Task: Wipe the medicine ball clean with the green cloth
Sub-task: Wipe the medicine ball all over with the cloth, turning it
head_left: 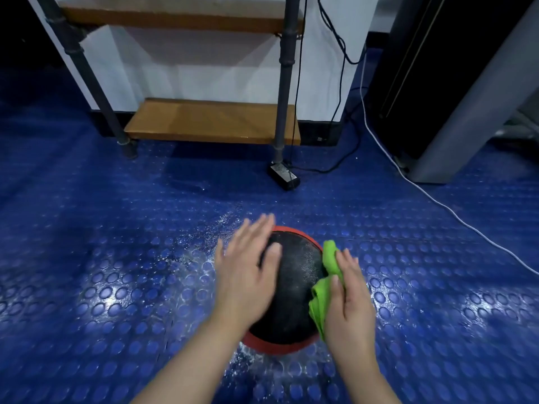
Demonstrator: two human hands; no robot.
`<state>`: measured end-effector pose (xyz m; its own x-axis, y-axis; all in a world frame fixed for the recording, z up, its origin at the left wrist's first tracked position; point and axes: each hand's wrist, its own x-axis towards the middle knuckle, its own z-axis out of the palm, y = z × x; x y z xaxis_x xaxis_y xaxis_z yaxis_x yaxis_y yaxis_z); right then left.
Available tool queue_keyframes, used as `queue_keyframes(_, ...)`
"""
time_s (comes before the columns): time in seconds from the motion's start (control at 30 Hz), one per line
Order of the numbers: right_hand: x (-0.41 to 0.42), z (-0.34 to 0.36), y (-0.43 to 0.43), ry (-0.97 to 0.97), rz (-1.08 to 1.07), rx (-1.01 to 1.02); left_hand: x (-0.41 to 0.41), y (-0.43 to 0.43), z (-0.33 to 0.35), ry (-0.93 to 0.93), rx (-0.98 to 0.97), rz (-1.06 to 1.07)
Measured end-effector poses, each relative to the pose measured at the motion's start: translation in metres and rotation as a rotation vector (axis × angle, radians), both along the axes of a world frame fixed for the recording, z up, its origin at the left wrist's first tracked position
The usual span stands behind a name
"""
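A blue studded rubber floor fills most of the view, and it glistens with droplets in a patch around the middle, which suggests the ball was wetted for cleaning. At the back stands a pipe-framed rack with wooden shelves. To its right is a dark machine with a grey frame, too cropped to name. The medicine ball, black and textured with a red band at its near and far edges, sits on the floor just in front of the person, low enough for both arms to reach down over it. The left hand lies flat on the ball's upper left side with fingers straight and spread. It is blurred, and it probably steadies or turns the ball so it does not roll away under the rubbing. The right hand is also flat with fingers straight, and it presses the green cloth against the ball's right flank. The cloth is bunched between palm and ball, with folds showing past the fingertips and beside the thumb. The wipe looks under way on that side, and the red band and underside likely remain. Behind the ball lie a black power adapter, black cables and a thin white cable, all well apart from the ball.
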<state>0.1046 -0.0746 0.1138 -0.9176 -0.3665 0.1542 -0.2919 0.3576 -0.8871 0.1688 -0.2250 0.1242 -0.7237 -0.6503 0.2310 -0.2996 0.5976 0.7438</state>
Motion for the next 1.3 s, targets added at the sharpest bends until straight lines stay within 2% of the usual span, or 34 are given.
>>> queue_keyframes(0.07,-0.009,0.010,-0.009,0.073,-0.026,-0.010,0.002,0.016,-0.006,-0.168,-0.293,-0.059)
queue_keyframes(0.1,-0.011,0.016,-0.016,0.101,0.016,-0.003,0.004,0.018,-0.009,-0.191,-0.318,-0.059)
queue_keyframes(0.2,-0.013,0.020,-0.043,0.258,0.302,0.181,0.008,0.015,-0.016,-0.150,-0.282,-0.045)
queue_keyframes(0.27,-0.019,0.012,-0.055,0.318,0.388,0.265,0.009,0.015,-0.019,-0.117,-0.284,-0.022)
queue_keyframes(0.43,-0.054,0.021,-0.071,-0.030,0.317,0.279,-0.002,0.020,-0.012,-0.167,-0.285,0.074)
queue_keyframes(0.5,-0.052,0.026,-0.071,-0.013,0.317,0.287,-0.010,0.021,-0.008,-0.200,-0.283,0.118)
queue_keyframes(0.67,-0.004,-0.001,-0.031,0.231,0.334,0.149,-0.021,0.008,-0.006,-0.220,-0.224,0.154)
queue_keyframes(0.8,0.023,-0.031,0.021,0.225,0.385,0.060,-0.031,-0.001,-0.003,-0.283,-0.180,0.137)
queue_keyframes(0.87,0.024,-0.022,0.035,0.056,0.318,-0.082,-0.034,-0.002,-0.001,-0.301,-0.178,0.133)
queue_keyframes(0.93,0.011,-0.001,0.036,-0.266,0.184,-0.284,-0.035,-0.001,0.000,-0.309,-0.186,0.128)
queue_keyframes(1.0,-0.008,0.025,0.026,-0.494,0.075,-0.418,-0.036,0.001,-0.001,-0.307,-0.193,0.126)
queue_keyframes(1.07,-0.024,0.047,0.009,-0.759,0.077,-0.668,-0.035,0.000,-0.002,-0.292,-0.194,0.130)
queue_keyframes(1.1,-0.031,0.053,0.001,-0.826,0.071,-0.743,-0.034,-0.001,-0.002,-0.283,-0.196,0.134)
queue_keyframes(1.13,-0.035,0.058,-0.006,-0.855,0.079,-0.769,-0.032,-0.002,-0.003,-0.272,-0.197,0.137)
queue_keyframes(1.2,-0.041,0.046,-0.012,-0.781,0.047,-0.627,-0.027,-0.004,-0.005,-0.254,-0.194,0.127)
queue_keyframes(1.3,-0.044,0.026,-0.005,-0.475,-0.049,-0.382,-0.025,-0.005,-0.004,-0.253,-0.204,0.123)
